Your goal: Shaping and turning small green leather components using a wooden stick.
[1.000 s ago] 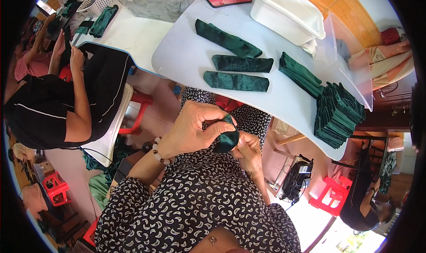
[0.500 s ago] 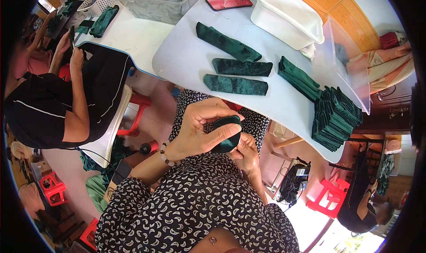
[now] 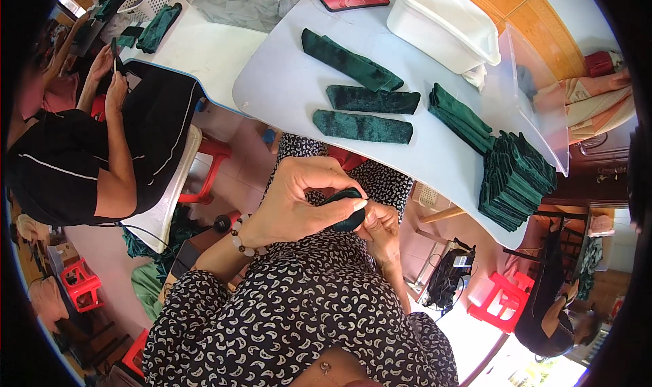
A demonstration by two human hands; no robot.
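The head-worn fisheye looks down from close above both hands.

Bright overall, looked like daylight; strongest at lower right, where the floor blew out to white beside a glaring opening. Table evenly lit, pale, soft shadows under the white bin. Left hand well exposed, thumb brightest; held dark green cloth went nearly black, folds hard to read. Centre reasonably sharp, no obvious motion blur. Far left dim and soft. Heavy fisheye: straight edges bowed, rim smeared, corners black.
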